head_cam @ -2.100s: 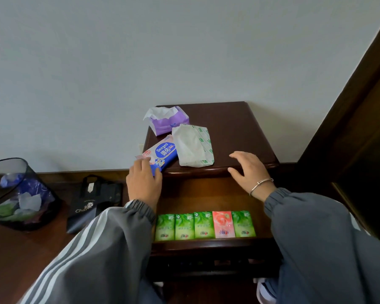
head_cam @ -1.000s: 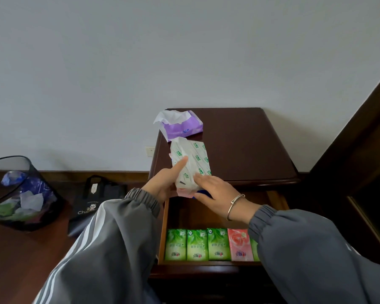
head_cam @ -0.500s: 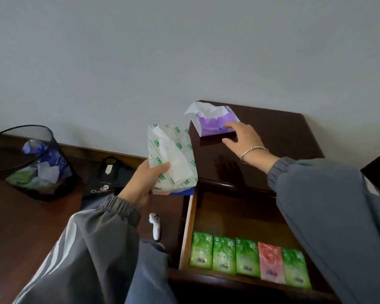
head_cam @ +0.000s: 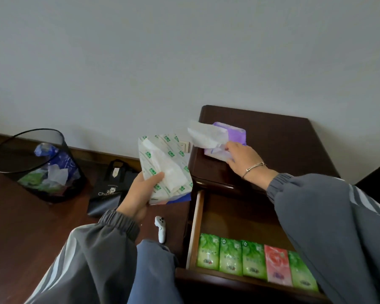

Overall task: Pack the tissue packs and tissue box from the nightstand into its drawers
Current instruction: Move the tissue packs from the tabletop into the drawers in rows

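Observation:
My left hand [head_cam: 140, 194] grips a white tissue pack with green print [head_cam: 165, 167], held in the air left of the dark wooden nightstand [head_cam: 283, 141]. A blue pack [head_cam: 180, 198] peeks out beneath it in the same grip. My right hand [head_cam: 239, 157] grasps the purple tissue pack [head_cam: 230, 139], white tissue sticking out of it, and tilts it up off the nightstand's top. Below, the top drawer [head_cam: 195, 224] stands open. A row of several small packs [head_cam: 250, 263], green with one pink, lines its front.
A black mesh waste bin [head_cam: 37, 163] with rubbish stands on the wooden floor at left. A black tote bag [head_cam: 110, 189] leans by the wall. A white controller [head_cam: 161, 229] lies on the floor beside the nightstand. Dark furniture [head_cam: 375, 178] sits at far right.
My right hand closed its fingers on the purple pack and tipped it up. My left hand with the white and blue packs stayed out to the left. The view shifted left.

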Demonstrator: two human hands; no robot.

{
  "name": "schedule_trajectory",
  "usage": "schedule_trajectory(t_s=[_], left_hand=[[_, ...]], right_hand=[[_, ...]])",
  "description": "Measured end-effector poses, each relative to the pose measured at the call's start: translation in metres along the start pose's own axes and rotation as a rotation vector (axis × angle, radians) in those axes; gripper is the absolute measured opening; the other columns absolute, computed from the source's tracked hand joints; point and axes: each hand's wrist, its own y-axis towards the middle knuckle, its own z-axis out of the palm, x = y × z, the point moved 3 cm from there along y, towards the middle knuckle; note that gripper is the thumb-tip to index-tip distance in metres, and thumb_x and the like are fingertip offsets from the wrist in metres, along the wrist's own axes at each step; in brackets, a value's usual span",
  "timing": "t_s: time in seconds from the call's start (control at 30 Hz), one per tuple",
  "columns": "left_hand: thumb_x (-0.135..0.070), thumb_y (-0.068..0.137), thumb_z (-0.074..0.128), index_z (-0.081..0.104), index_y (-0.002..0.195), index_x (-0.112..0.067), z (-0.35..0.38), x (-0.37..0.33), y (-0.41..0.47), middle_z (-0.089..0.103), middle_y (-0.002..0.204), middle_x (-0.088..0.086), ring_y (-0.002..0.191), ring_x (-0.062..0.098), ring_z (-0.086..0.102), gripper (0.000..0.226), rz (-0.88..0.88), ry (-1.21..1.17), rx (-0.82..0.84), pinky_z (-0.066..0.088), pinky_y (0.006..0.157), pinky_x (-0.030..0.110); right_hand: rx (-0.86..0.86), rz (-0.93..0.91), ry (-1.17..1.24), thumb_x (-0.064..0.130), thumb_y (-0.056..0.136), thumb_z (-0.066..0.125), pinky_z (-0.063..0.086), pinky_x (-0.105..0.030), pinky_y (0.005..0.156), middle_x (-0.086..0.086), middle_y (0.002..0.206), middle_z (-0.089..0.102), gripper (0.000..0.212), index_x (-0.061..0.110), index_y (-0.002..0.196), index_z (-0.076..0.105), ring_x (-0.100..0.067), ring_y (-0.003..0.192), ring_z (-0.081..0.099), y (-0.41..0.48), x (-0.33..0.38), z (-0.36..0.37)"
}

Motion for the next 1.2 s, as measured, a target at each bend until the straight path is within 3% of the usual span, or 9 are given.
schedule_trajectory(t_s=[0.1, 0.23, 0.3, 0.53, 0.63, 0.77, 0.93, 1.07, 1.2], left_hand=[[-0.018, 0.093, 0.058, 0.054, 0.125, -0.020, 0.016, 0.004, -0.013, 0.070, 0.114, 0.006, 0.099, 0.024, 0.070, 0.031, -0.003, -0.060, 0.010, 0.059, 0.070, 0.037], [-0.017, 0.094, 0.057, 0.051, 0.130, -0.017, 0.027, 0.011, -0.032, 0.068, 0.118, 0.008, 0.103, 0.026, 0.068, 0.037, -0.008, -0.117, -0.003, 0.056, 0.075, 0.038], [-0.015, 0.094, 0.056, 0.050, 0.132, -0.015, 0.029, 0.016, -0.042, 0.066, 0.119, 0.010, 0.105, 0.028, 0.066, 0.038, -0.012, -0.128, -0.006, 0.055, 0.078, 0.041], [-0.016, 0.095, 0.055, 0.056, 0.118, -0.018, 0.025, 0.025, -0.074, 0.069, 0.111, 0.011, 0.101, 0.030, 0.067, 0.023, -0.095, -0.134, -0.013, 0.056, 0.074, 0.043], [-0.016, 0.094, 0.056, 0.055, 0.122, -0.018, 0.024, 0.024, -0.089, 0.070, 0.112, 0.011, 0.102, 0.032, 0.067, 0.028, -0.109, -0.152, 0.012, 0.055, 0.083, 0.048], [-0.015, 0.094, 0.055, 0.055, 0.122, -0.019, 0.015, 0.019, -0.099, 0.069, 0.114, 0.011, 0.103, 0.031, 0.067, 0.028, -0.097, -0.178, 0.017, 0.056, 0.083, 0.048], [-0.014, 0.094, 0.055, 0.059, 0.105, -0.024, 0.001, 0.016, -0.099, 0.076, 0.093, 0.006, 0.085, 0.026, 0.074, 0.016, -0.104, -0.203, -0.011, 0.059, 0.056, 0.035], [-0.016, 0.093, 0.057, 0.059, 0.108, -0.026, -0.006, 0.020, -0.101, 0.076, 0.097, 0.005, 0.086, 0.026, 0.073, 0.018, -0.103, -0.166, -0.005, 0.059, 0.056, 0.034], [-0.017, 0.092, 0.058, 0.056, 0.114, -0.026, -0.005, 0.021, -0.107, 0.075, 0.102, 0.007, 0.090, 0.028, 0.073, 0.024, -0.094, -0.119, 0.021, 0.059, 0.058, 0.036]], right_hand=[[-0.028, -0.119, -0.107, 0.010, 0.091, 0.047, 0.040, -0.036, 0.086, -0.008, 0.112, 0.063, 0.033, 0.015, 0.123, 0.054, -0.030, 0.099, 0.059, -0.055, -0.021, -0.013], [-0.127, -0.125, -0.001, 0.005, 0.080, 0.063, 0.046, -0.039, 0.071, -0.011, 0.082, 0.068, 0.007, 0.009, 0.085, 0.066, -0.033, 0.079, 0.063, -0.128, -0.040, -0.039], [-0.205, -0.134, 0.046, 0.001, 0.069, 0.072, 0.048, -0.036, 0.060, -0.007, 0.073, 0.066, 0.013, 0.010, 0.075, 0.065, -0.030, 0.069, 0.062, -0.165, -0.044, -0.051], [-0.144, -0.198, 0.121, 0.012, 0.062, 0.075, 0.046, -0.023, 0.052, 0.006, 0.069, 0.063, 0.017, 0.020, 0.071, 0.063, -0.019, 0.061, 0.060, -0.252, -0.010, -0.057], [-0.022, -0.115, 0.180, 0.017, 0.082, 0.059, 0.050, -0.031, 0.065, 0.000, 0.085, 0.064, 0.004, 0.016, 0.084, 0.063, -0.023, 0.082, 0.059, -0.258, 0.001, -0.040], [0.054, -0.009, 0.148, 0.021, 0.092, 0.043, 0.044, -0.034, 0.077, -0.002, 0.105, 0.060, 0.017, 0.017, 0.098, 0.059, -0.023, 0.104, 0.052, -0.236, 0.008, -0.017], [0.143, 0.018, 0.029, 0.013, 0.093, 0.042, 0.046, -0.036, 0.080, -0.005, 0.111, 0.057, 0.021, 0.015, 0.108, 0.057, -0.025, 0.110, 0.049, -0.189, 0.019, 0.016], [0.235, 0.024, 0.072, 0.009, 0.092, 0.043, 0.047, -0.039, 0.081, -0.011, 0.115, 0.058, 0.038, 0.013, 0.129, 0.048, -0.030, 0.111, 0.052, -0.165, 0.032, 0.042], [0.393, 0.026, 0.210, 0.032, 0.092, 0.050, 0.047, -0.038, 0.093, -0.007, 0.121, 0.063, 0.033, 0.028, 0.123, 0.060, -0.029, 0.115, 0.053, -0.168, 0.036, 0.053]])
